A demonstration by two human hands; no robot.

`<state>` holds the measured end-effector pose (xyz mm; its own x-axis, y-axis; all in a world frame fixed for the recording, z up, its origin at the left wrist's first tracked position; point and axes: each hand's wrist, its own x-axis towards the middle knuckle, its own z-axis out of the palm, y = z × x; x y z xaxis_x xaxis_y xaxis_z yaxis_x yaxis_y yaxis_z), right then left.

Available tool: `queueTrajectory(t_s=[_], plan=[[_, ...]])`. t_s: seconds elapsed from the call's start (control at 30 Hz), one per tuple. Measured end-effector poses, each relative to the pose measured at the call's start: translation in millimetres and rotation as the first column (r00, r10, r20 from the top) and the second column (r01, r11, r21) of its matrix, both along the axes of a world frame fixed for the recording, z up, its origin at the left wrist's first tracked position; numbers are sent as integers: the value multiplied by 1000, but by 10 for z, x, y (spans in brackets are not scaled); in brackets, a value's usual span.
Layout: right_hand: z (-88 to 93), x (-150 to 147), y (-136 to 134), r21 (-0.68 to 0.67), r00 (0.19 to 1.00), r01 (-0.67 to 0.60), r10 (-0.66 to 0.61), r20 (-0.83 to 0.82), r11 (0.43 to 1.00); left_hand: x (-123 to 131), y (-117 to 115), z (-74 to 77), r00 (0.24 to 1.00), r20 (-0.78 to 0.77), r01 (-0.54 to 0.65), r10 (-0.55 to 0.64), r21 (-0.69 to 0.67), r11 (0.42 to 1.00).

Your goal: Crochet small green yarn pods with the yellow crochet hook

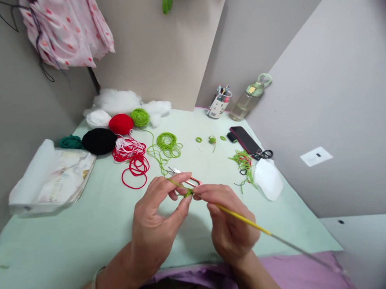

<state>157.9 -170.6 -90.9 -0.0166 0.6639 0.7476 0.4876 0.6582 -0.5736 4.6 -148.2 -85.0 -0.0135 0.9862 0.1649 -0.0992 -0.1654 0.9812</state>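
Note:
Between the fingertips of my left hand (160, 217) is a small piece of green crochet (187, 193), pinched by thumb and fingers. A strand of green yarn passes over the left index finger. My right hand (233, 221) is closed around a crochet hook (242, 218) with a yellow grip and a long grey shaft slanting down to the right. The hook's tip meets the green piece, where fingers partly hide it. Just behind the fingers lies a small pair of thread snips (193, 180). Loose green yarn (168, 145) is coiled farther back, with its strand trailing toward my left hand.
Balls of red (121, 124), black (99, 141) and green yarn (140, 118) sit back left, near white stuffing (117, 101). Small green crocheted pieces (212, 140) lie centre right. A phone (245, 139), scissors (263, 154), yarn scraps (243, 163), pen cup (219, 104) and bottle (247, 100) stand or lie right.

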Motion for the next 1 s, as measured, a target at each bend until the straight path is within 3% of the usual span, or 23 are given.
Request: queueTrajectory(t_s=[0.1,0.17,0.23,0.33,0.4,0.5,0.6,0.7,0.8,0.9,1.0], plan=[[-79,-17,-38,-1,982,151,-150,112,989,21,27,15,959,255,184,-127,-215,959],[-116,-20,-58,-20,982,173,-171,75,985,19,64,14,844,497,403,-202,-339,850],[-116,-12,-64,-41,992,129,-129,-4,991,1,103,8,749,633,522,-196,-380,764],[-57,4,-41,-128,967,-3,-30,-255,992,-32,137,12,737,657,515,-154,-400,758],[-14,3,-6,-194,882,-161,53,-468,968,-41,135,22,752,639,497,-164,-386,777],[17,-21,59,-219,805,-300,123,-581,928,-29,109,25,778,584,490,-230,-335,805],[4,-49,88,-199,848,-265,129,-515,944,-3,83,2,812,516,468,-275,-292,834],[-41,-59,57,-136,966,-67,30,-256,988,27,71,-27,831,504,422,-234,-299,856],[-87,-44,10,-17,997,70,-70,-32,997,47,84,-42,790,577,468,-206,-351,811],[-78,-12,0,-46,994,24,-29,-106,999,29,131,-40,713,670,568,-208,-376,732],[-28,14,28,-173,907,-101,19,-421,980,-9,164,-23,719,675,535,-169,-382,753]])
